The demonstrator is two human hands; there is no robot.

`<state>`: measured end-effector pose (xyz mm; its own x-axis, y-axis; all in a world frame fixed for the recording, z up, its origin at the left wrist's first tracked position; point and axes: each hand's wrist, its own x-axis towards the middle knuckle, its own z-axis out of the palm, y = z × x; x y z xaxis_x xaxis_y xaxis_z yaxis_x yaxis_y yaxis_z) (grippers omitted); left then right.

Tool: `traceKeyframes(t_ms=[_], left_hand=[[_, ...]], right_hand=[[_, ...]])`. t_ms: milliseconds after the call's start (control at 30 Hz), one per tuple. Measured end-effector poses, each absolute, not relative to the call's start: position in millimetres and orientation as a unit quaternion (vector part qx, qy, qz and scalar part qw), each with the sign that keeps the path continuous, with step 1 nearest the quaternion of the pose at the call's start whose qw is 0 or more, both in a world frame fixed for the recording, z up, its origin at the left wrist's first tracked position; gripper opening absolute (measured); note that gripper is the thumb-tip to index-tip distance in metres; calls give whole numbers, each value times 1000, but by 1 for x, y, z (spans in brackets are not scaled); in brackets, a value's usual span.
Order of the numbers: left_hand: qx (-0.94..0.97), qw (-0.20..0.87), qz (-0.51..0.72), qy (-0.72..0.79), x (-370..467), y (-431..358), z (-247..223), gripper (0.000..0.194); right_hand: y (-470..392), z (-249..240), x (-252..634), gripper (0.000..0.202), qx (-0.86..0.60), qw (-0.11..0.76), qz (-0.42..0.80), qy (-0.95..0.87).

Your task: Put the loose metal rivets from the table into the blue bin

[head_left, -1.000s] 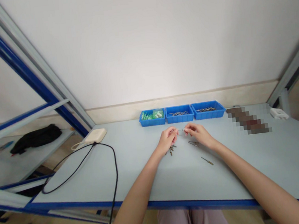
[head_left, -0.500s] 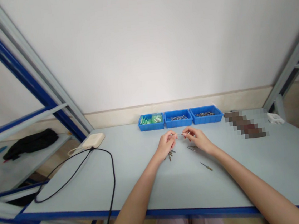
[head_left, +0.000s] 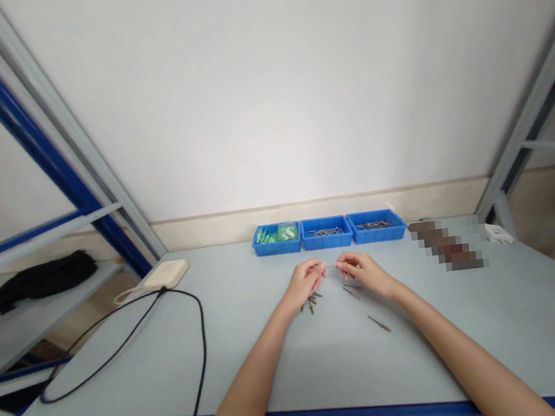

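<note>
My left hand (head_left: 308, 282) is pinched on a thin metal pin (head_left: 329, 266) whose bare length spans the small gap between my hands. My right hand (head_left: 361, 270) pinches a tiny metallic piece at the pin's other end; whether the two are joined is too small to tell. Under my left hand lie several brass-coloured metal pieces (head_left: 311, 304), partly hidden by the fingers. A few slim metal rods (head_left: 352, 292) rest on the table below my right hand. Closer to me lies a single slim rod with a thicker brassy end (head_left: 379, 324).
Three blue bins stand along the wall: one with green-and-white packets (head_left: 275, 233), two with loose metal pins (head_left: 328, 231) (head_left: 376, 225). At left are a white box (head_left: 167, 274) and a looping black cable (head_left: 202, 330). A blurred-out item (head_left: 447, 249) and a white object (head_left: 498, 233) lie at right.
My hands have come closer together, and the thin pin now shows between them. The whole view has shifted slightly, with the table sitting lower in the picture.
</note>
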<state>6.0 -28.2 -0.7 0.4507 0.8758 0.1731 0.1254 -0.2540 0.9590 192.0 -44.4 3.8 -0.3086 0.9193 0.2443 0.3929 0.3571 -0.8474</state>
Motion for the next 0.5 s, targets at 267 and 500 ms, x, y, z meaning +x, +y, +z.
traceKeyframes(t_ms=[267, 500], left_hand=[[626, 500, 454, 391, 1, -19, -1, 63], [615, 494, 465, 400, -5, -10, -4, 65]], right_hand=[[11, 34, 258, 43, -588, 390, 169, -688], [9, 47, 288, 39, -707, 258, -89, -653]])
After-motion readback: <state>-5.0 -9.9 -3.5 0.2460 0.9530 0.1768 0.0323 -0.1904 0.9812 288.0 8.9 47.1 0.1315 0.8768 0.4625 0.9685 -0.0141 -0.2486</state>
